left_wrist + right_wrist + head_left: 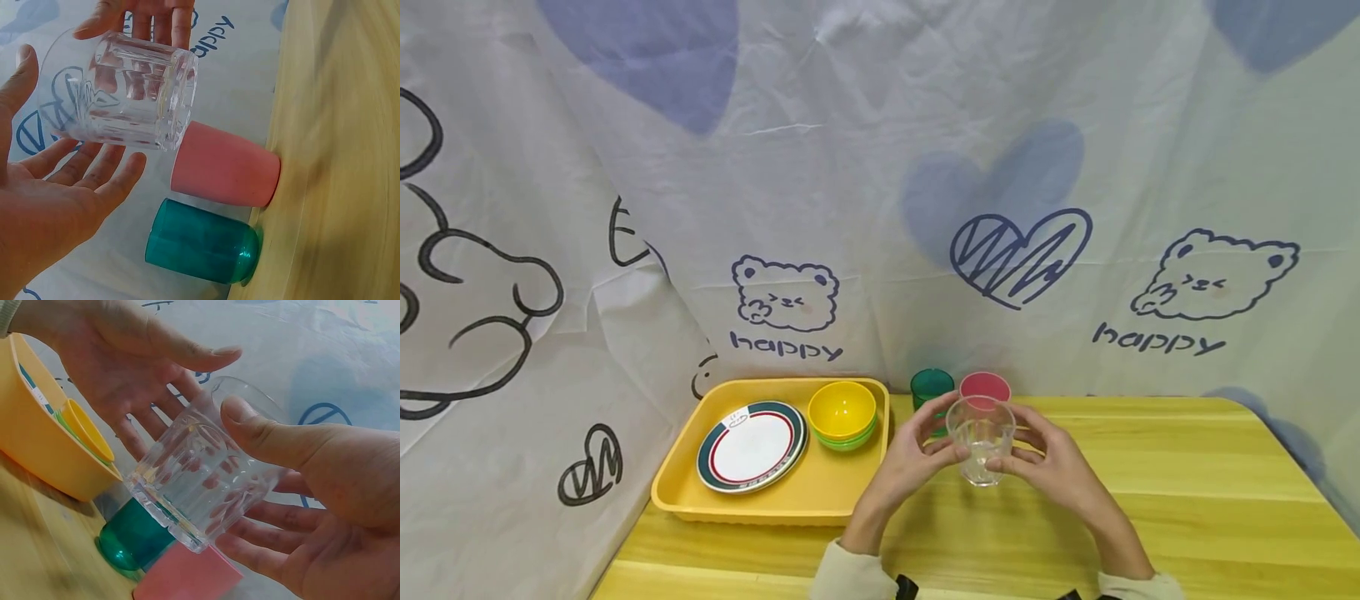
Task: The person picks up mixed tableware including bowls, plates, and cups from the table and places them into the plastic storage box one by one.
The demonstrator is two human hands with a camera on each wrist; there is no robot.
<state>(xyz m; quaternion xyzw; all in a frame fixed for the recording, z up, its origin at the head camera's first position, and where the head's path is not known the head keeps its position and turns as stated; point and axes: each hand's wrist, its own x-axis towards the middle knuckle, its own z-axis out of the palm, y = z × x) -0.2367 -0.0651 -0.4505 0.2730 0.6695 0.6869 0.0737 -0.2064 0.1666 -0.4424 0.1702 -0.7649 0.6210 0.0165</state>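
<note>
Above the wooden table, a clear faceted cup is held upright between two hands. My right hand grips it from the right, its thumb against the near side and its fingers behind and underneath. On the other side, my left hand is around the cup with fingers spread and a straight thumb; the left wrist view shows its palm beside the cup. Behind the hands a pink cup and a teal green see-through cup stand side by side on the table, partly hidden in the head view.
To the left lies a yellow tray, with white plates banded in green and red, and a yellow bowl stacked on a green one. A printed cloth hangs behind the wooden table.
</note>
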